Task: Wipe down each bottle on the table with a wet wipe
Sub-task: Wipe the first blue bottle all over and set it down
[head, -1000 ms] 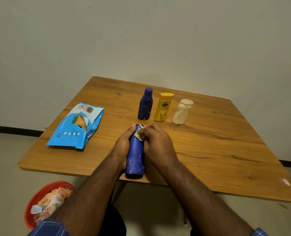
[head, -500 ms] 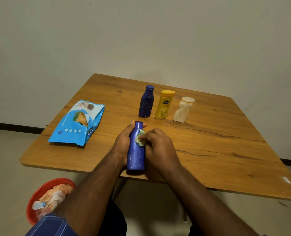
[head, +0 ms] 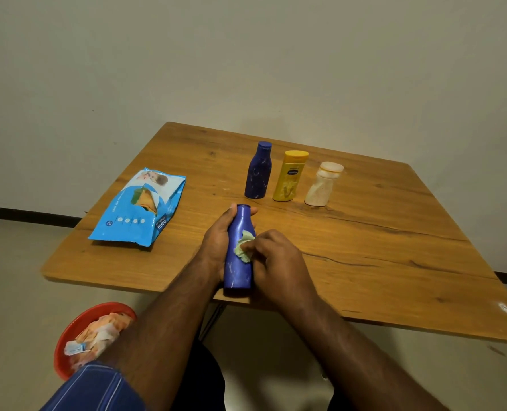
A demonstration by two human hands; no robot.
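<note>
Right hand [head: 276,256] pinching the wipe [head: 244,246] has slid from neck to mid-body of the blue bottle [head: 239,256] the left hand [head: 216,241] grips at the table's [head: 394,262] near edge, so wiping is well along.

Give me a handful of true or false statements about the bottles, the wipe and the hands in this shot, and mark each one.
1. The left hand grips the blue bottle. True.
2. The right hand presses the wet wipe against the yellow bottle. False: against the held blue bottle.
3. Three bottles stand upright in a row farther back on the table. True.
4. The wipes pack lies right of the bottles. False: it lies left of them.
5. The red bowl of used wipes sits on the table. False: it is on the floor.
</note>
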